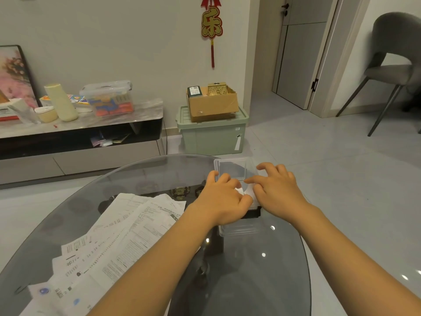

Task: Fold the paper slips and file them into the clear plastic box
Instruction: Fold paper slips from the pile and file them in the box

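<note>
A clear plastic box stands on the far right part of the round glass table, its lid lying under my wrists. Both hands are over the box's near half. My left hand has curled fingers on a small white folded paper slip. My right hand presses down beside it with spread, bent fingertips touching the same slip. Most of the slip is hidden by the hands. A loose pile of printed paper slips is spread over the table's left half, under my left forearm.
A low cabinet with containers stands at the back left. A green storage bin carrying a cardboard box sits on the floor beyond the table. A grey chair is at the far right.
</note>
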The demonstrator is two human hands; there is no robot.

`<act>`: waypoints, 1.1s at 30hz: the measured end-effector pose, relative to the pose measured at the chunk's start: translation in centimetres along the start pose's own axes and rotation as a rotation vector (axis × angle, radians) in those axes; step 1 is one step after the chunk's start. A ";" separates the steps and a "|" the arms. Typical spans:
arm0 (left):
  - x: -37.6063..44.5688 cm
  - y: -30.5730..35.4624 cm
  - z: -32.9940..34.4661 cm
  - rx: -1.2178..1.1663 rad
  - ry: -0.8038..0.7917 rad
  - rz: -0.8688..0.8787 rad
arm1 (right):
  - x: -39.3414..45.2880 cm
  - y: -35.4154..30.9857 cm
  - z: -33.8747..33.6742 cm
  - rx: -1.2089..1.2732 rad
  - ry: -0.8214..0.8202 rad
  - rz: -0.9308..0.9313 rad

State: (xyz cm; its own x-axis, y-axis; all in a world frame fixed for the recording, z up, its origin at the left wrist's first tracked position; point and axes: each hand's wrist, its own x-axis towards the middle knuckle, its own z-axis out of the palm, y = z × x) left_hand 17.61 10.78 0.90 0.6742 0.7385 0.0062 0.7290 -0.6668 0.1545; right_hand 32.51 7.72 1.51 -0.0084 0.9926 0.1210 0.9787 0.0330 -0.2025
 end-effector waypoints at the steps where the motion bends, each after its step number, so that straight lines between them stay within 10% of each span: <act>1: 0.0 0.1 -0.1 0.013 -0.012 -0.002 | 0.2 0.0 -0.1 0.006 -0.036 0.020; 33: -1.3 -0.6 1.1 0.014 0.064 0.122 | 1.7 -0.2 -0.4 0.250 -0.355 0.180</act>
State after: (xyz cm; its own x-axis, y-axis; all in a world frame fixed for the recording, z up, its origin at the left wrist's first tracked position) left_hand 16.38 10.10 -0.31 0.7493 0.6564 0.0877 0.6439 -0.7531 0.1352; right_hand 32.37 9.36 2.19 0.0449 0.9622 -0.2687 0.8921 -0.1596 -0.4226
